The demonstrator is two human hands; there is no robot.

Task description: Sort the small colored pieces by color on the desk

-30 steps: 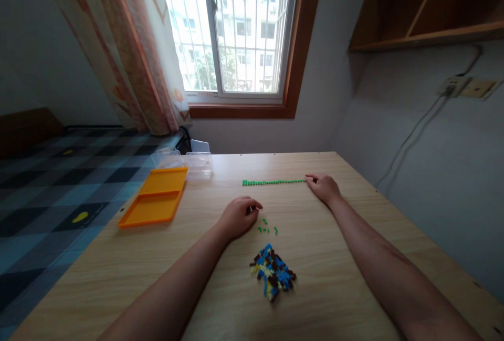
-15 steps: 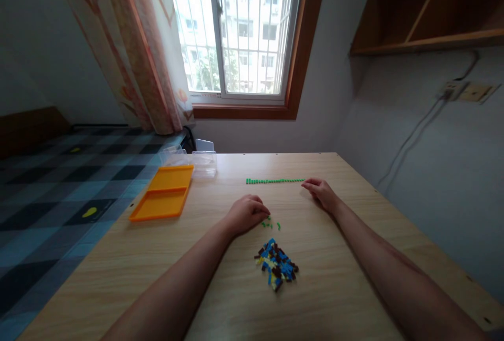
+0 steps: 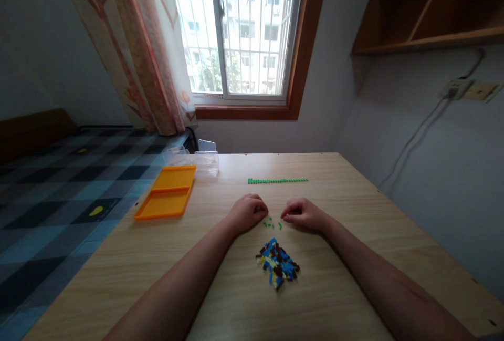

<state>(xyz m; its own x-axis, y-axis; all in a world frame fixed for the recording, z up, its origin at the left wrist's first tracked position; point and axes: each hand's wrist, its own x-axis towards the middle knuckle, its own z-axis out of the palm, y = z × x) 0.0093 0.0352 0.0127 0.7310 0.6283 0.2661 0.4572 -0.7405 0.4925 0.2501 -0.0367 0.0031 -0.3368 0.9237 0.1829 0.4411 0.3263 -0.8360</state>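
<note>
Several small green building bricks [image 3: 269,224] lie loose on the table between my two hands. My left hand [image 3: 249,212] rests at their left, fingers curled and fingertips pressed together; what they pinch, if anything, is too small to name. To the right, my right hand [image 3: 301,212] has its thumb and fingers closed close to a green piece, and I cannot make out anything in them. Farther back runs a long row of green bricks [image 3: 271,181], larger at its left end. Nearer to me sits a pile of blue, brown and yellow bricks [image 3: 279,265].
An orange two-part tray [image 3: 163,203] lies on the left of the wooden table [image 3: 220,299]. Clear plastic boxes [image 3: 207,165] stand behind it. A bed with a checked cover [image 3: 51,199] adjoins the left side; a wall shelf [image 3: 429,42] hangs at upper right.
My right hand has come back from the right end of the green row to the loose green bricks. My left hand has stayed nearly in place. The view has shifted slightly.
</note>
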